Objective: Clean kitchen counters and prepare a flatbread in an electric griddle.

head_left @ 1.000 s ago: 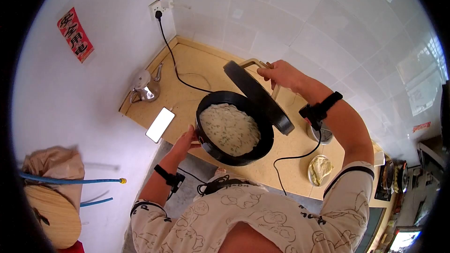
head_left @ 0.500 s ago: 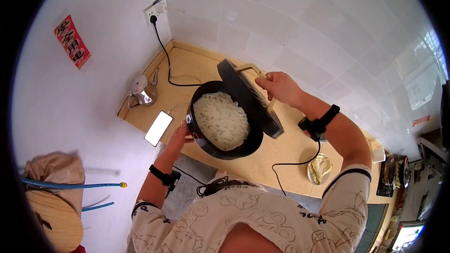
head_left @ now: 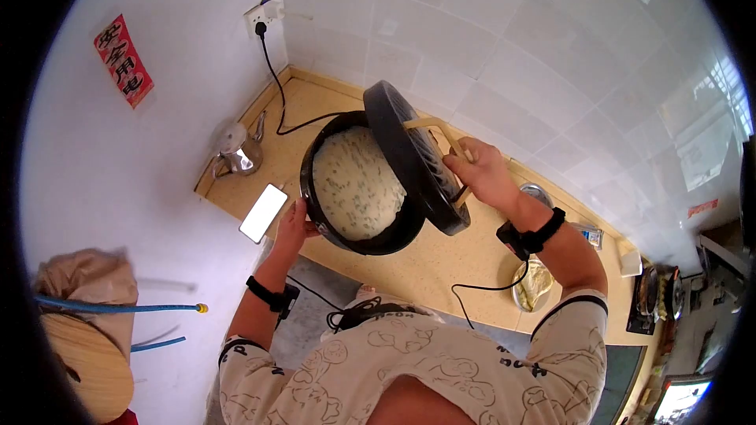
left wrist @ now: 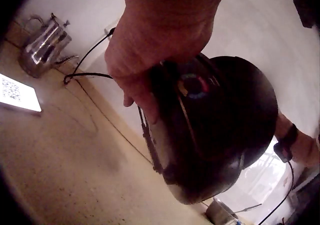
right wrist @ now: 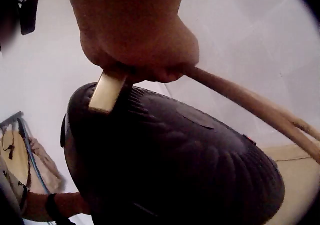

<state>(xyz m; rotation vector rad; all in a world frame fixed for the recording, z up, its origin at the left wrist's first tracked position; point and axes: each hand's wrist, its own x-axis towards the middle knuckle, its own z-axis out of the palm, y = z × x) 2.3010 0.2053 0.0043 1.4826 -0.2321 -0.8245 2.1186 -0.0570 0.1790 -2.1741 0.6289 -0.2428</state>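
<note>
My left hand [head_left: 292, 225] grips the side of a round black electric baking pan [head_left: 408, 230], fingers under its edge. The pan is tilted above the counter, as the left wrist view shows its side wall with a coloured ring mark [left wrist: 193, 86]. Inside lies a large pale flatbread [head_left: 358, 185] flecked with green. My right hand [head_left: 483, 175] holds the gold handle [head_left: 446, 135] of the raised, ribbed black lid [head_left: 390, 135]. In the right wrist view, that lid's outer face [right wrist: 175, 150] hangs below the hand, whose fingers are mostly hidden.
A metal kettle [head_left: 239, 151] and a lit phone [head_left: 263, 213] stand left of the pan on the counter [head_left: 457, 275]. A black cord [head_left: 276, 83] runs to the wall socket [head_left: 264, 16]. A bowl with folded dough-like food [head_left: 535, 285] sits at right, below a metal container [head_left: 535, 193].
The pan has moved left and slightly toward the back wall, with both hands still on it. My right hand has come lower and nearer; the lid stays raised.
</note>
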